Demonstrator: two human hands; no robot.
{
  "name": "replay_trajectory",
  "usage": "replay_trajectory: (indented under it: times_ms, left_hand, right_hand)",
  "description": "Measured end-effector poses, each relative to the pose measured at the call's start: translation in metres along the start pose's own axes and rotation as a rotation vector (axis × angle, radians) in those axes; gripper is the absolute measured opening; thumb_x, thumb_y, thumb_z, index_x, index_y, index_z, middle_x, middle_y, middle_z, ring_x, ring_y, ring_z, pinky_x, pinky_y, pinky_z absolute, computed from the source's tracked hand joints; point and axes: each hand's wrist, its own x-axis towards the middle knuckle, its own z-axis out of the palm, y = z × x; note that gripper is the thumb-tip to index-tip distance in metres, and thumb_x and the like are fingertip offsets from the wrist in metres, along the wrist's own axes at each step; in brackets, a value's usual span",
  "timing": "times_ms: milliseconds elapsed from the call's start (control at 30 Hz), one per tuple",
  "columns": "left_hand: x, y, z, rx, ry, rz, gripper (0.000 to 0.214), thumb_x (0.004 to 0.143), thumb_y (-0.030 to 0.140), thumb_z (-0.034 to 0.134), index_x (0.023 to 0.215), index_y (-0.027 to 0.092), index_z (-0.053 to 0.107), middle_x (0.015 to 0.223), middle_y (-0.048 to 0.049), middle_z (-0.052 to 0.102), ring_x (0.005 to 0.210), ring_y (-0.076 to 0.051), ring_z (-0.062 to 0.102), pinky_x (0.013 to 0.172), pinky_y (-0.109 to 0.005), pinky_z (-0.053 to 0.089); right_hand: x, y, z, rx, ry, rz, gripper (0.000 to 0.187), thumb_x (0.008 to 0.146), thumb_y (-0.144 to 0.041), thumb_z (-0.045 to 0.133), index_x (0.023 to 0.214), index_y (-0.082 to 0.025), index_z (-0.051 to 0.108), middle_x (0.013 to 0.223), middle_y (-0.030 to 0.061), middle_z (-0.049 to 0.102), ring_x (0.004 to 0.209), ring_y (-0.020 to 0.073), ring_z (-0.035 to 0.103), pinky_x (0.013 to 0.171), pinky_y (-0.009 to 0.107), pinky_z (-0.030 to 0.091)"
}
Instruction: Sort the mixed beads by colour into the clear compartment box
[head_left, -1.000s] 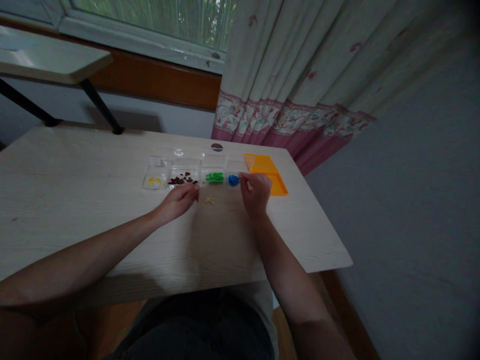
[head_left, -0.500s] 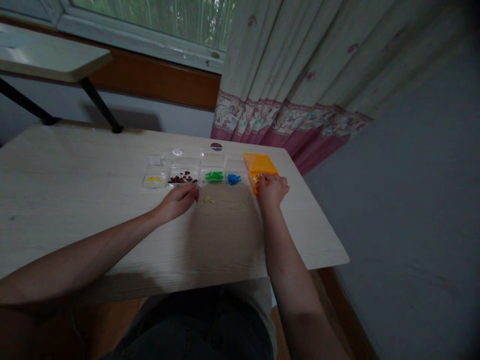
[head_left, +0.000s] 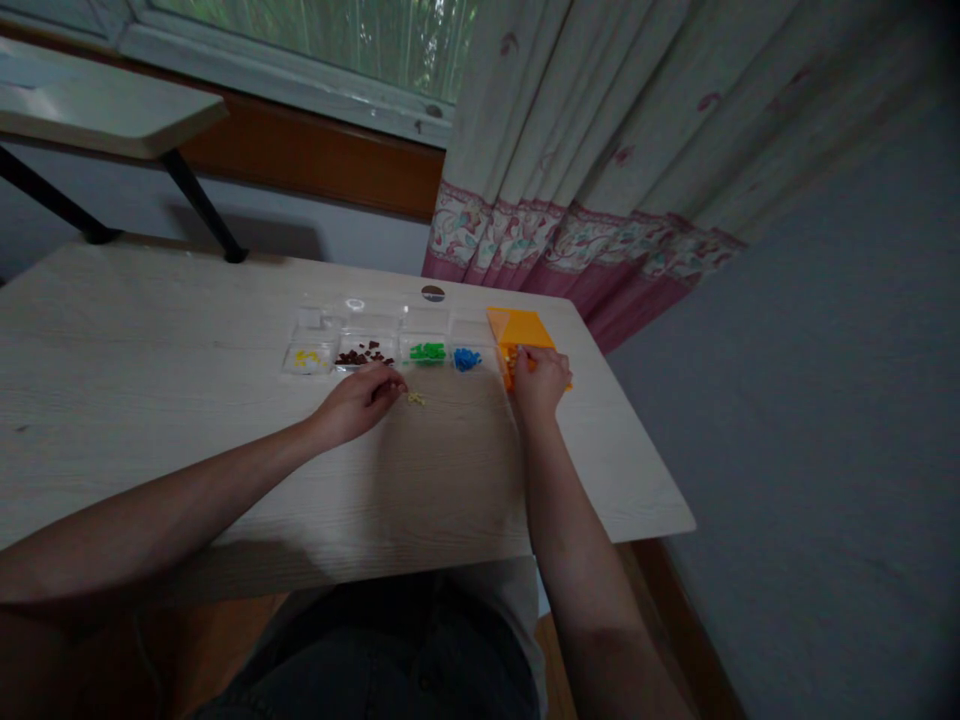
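Note:
My left hand [head_left: 363, 400] rests on the table just left of a small pile of pale yellow pieces [head_left: 415, 398]. Its fingers are curled together, and whatever they pinch is too small to make out. My right hand [head_left: 543, 382] reaches into an open orange box [head_left: 525, 328] that has small light pieces inside. Those fingers are closed too, their tips partly hidden. Between the hands and beyond them stand clear lidded boxes holding blue pieces [head_left: 466, 359], green pieces [head_left: 427, 353], dark brown pieces [head_left: 363, 355] and yellow pieces [head_left: 307, 360].
The boxes stand in a row on a pale wooden table [head_left: 225, 410], lids tipped back. A raised shelf [head_left: 112, 110] on black legs is at the back left. A round dark disc [head_left: 433, 293] sits near the back edge. A curtain [head_left: 555, 230] hangs behind.
My left hand has moved slightly right, its fingertips now close to the pale yellow pile. My right hand has shifted a little to the left at the orange box.

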Motion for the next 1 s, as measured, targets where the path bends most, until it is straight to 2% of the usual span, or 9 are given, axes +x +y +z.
replay_trajectory:
  times_ms: [100,300,533,867,1000]
  left_hand:
    - [-0.002,0.003,0.001,0.051,-0.05,0.0,0.023,0.09,0.027,0.051,0.107,0.017,0.062,0.084,-0.0031,0.054,0.076,-0.016,0.052,0.07,-0.028,0.042]
    - [-0.004,0.007,0.002,0.15,-0.107,0.045,0.02,0.09,0.031,0.056,0.105,0.018,0.062,0.093,-0.0043,0.053,0.078,-0.016,0.053,0.073,-0.03,0.043]
    - [-0.003,0.008,0.003,0.171,-0.099,0.078,0.018,0.093,0.031,0.054,0.103,0.019,0.064,0.092,-0.0045,0.053,0.081,-0.017,0.053,0.074,-0.03,0.044]
    - [-0.005,0.005,0.004,0.228,-0.118,0.086,0.02,0.096,0.032,0.047,0.096,0.017,0.06,0.094,-0.0065,0.054,0.087,-0.02,0.054,0.077,-0.033,0.045]
    - [-0.005,0.007,0.005,0.244,-0.137,0.092,0.023,0.097,0.033,0.043,0.094,0.017,0.058,0.094,-0.0077,0.055,0.088,-0.021,0.055,0.078,-0.034,0.045]
  right_hand:
    - [-0.001,-0.001,0.002,0.02,0.002,-0.016,0.034,0.092,-0.035,0.045,0.099,-0.02,0.075,0.1,0.0087,0.071,0.099,0.0242,0.053,0.089,0.038,0.035]
    - [0.0,-0.001,0.003,0.037,0.006,-0.046,0.031,0.093,-0.034,0.047,0.097,-0.02,0.076,0.098,0.0079,0.072,0.098,0.0231,0.054,0.091,0.038,0.036]
    - [0.002,-0.002,0.003,0.075,0.037,-0.078,0.029,0.092,-0.033,0.05,0.096,-0.02,0.076,0.096,0.0067,0.073,0.095,0.0221,0.056,0.09,0.036,0.038]
    - [0.003,-0.004,0.003,0.068,0.014,-0.122,0.032,0.094,-0.033,0.047,0.097,-0.018,0.075,0.093,0.0084,0.072,0.093,0.0211,0.057,0.088,0.035,0.039]
    - [-0.003,-0.014,0.002,0.096,-0.019,-0.214,0.031,0.094,-0.033,0.047,0.098,-0.019,0.074,0.093,0.0082,0.072,0.092,0.0208,0.057,0.088,0.034,0.038]
